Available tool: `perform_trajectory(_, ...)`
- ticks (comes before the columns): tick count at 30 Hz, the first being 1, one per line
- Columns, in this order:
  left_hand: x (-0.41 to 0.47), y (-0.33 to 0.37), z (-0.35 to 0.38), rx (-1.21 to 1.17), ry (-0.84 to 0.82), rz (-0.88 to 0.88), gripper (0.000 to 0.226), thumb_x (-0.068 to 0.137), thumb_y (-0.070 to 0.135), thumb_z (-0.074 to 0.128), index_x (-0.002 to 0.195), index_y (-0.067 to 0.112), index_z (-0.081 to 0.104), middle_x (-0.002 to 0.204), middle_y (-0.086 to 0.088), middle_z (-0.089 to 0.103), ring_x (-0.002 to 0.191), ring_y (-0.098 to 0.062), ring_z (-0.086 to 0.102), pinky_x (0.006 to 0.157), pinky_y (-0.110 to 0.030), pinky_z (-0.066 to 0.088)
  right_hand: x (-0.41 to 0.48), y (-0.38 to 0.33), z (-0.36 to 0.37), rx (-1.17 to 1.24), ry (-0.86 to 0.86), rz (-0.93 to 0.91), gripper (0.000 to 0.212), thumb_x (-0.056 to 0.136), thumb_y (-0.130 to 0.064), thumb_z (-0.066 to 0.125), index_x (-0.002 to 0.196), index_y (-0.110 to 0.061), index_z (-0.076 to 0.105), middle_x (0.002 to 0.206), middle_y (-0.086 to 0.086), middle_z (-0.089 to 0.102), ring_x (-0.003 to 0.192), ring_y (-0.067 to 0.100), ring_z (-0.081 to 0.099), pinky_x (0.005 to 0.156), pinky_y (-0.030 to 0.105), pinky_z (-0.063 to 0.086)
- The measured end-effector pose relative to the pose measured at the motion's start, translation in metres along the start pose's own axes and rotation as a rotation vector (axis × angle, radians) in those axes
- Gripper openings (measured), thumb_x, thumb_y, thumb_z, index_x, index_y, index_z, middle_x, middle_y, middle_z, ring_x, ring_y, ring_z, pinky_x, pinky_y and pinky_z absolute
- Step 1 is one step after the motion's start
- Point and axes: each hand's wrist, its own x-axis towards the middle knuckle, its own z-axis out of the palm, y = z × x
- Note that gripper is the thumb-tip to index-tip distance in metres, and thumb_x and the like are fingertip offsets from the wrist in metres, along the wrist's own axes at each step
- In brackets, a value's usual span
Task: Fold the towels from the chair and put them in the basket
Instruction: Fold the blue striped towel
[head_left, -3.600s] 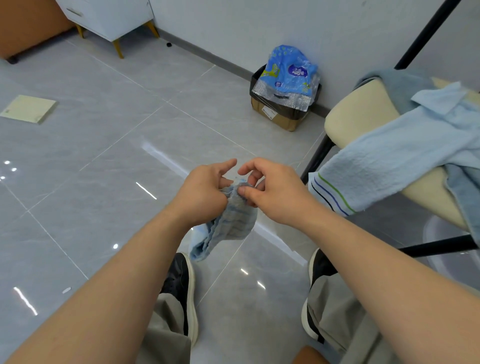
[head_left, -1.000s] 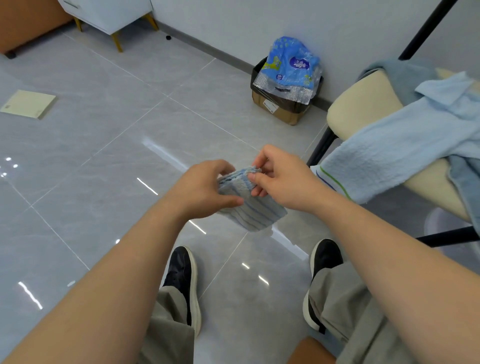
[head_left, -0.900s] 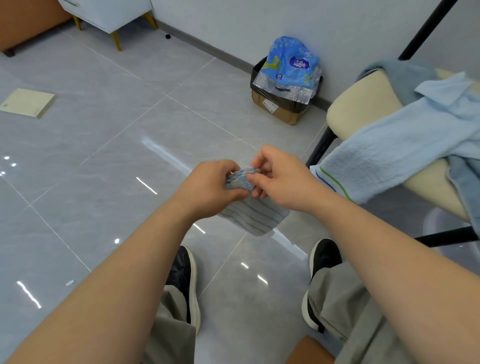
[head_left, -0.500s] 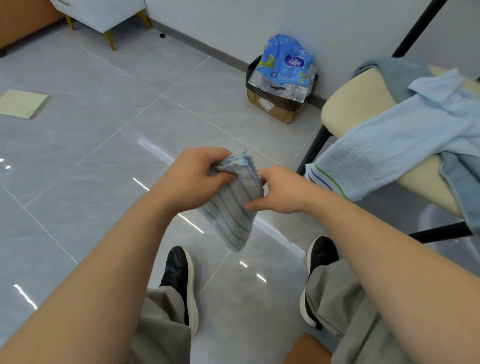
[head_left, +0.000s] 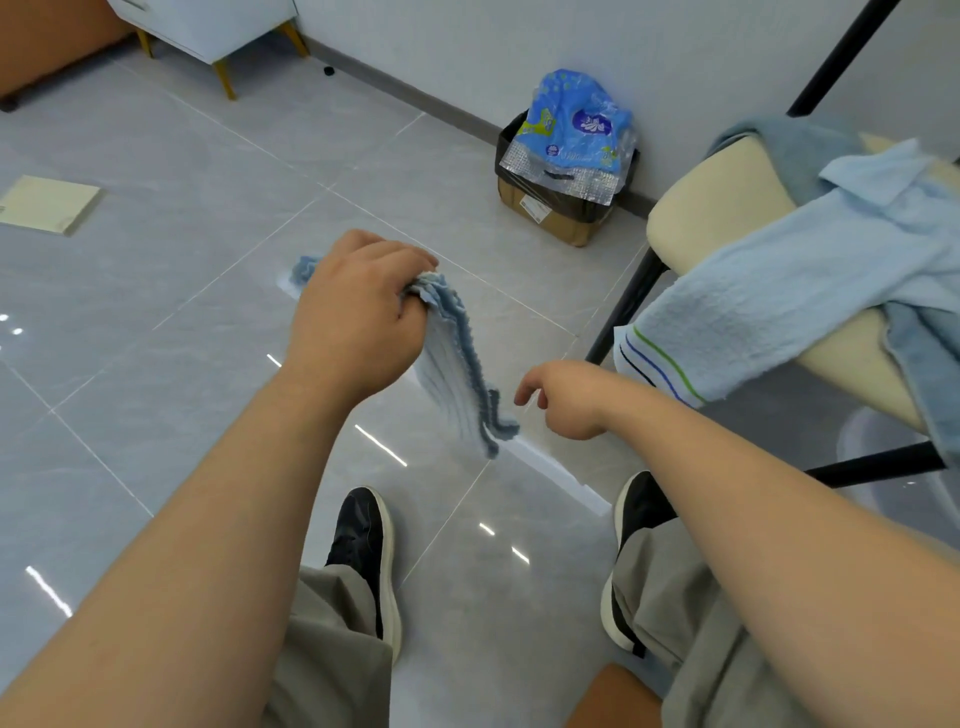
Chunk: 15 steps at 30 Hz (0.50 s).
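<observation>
Fingers of the left hand (head_left: 358, 322) are curled tight over the top edge of a small striped towel (head_left: 449, 374), which hangs from that grip in a narrow folded strip, clear of the floor and above the gap between the two shoes. The right hand (head_left: 566, 397) hovers just beside the strip's lower corner, fingers loosely curled and holding nothing; it looks apart from the cloth, though the gap is slim. The step in hand seems to be the fold itself, part way through on this one towel. The next move likely calls for the right hand to pinch that lower end and bring it up to meet the top, then carry the packet to the basket. No basket shows plainly; a pale round shape (head_left: 878, 441) under the chair (head_left: 706, 208) may be it, but I cannot tell. A light-blue towel (head_left: 769, 296) and darker ones are draped over the seat, unfolded.
</observation>
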Motion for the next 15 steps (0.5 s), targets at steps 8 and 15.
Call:
perform_trajectory(8, 0.005, -0.003, -0.017, -0.006, 0.036, -0.123, 0.013, 0.082, 0.006, 0.045, 0.075, 0.002, 0.055, 0.065, -0.005, 0.052, 0.068, -0.026, 0.045, 0.06, -0.038, 0.034, 0.028, -0.005, 0.044, 0.147, 0.073, 0.043, 0.042, 0.093, -0.005, 0.051, 0.128, -0.026, 0.063, 0.131, 0.002, 0.06, 0.114, 0.022, 0.06, 0.089, 0.028, 0.05)
perform_trajectory(15, 0.01, 0.01, -0.036, -0.099, 0.145, -0.176, 0.019, 0.079, 0.009, 0.043, 0.063, 0.009, 0.033, 0.054, -0.001, 0.032, 0.053, -0.015, 0.027, 0.05, -0.032, 0.018, 0.032, -0.001, 0.07, 0.29, 0.118, 0.071, 0.025, 0.088, -0.012, 0.067, 0.108, -0.026, 0.073, 0.114, 0.001, 0.067, 0.099, 0.018, 0.061, 0.077, 0.026, 0.047)
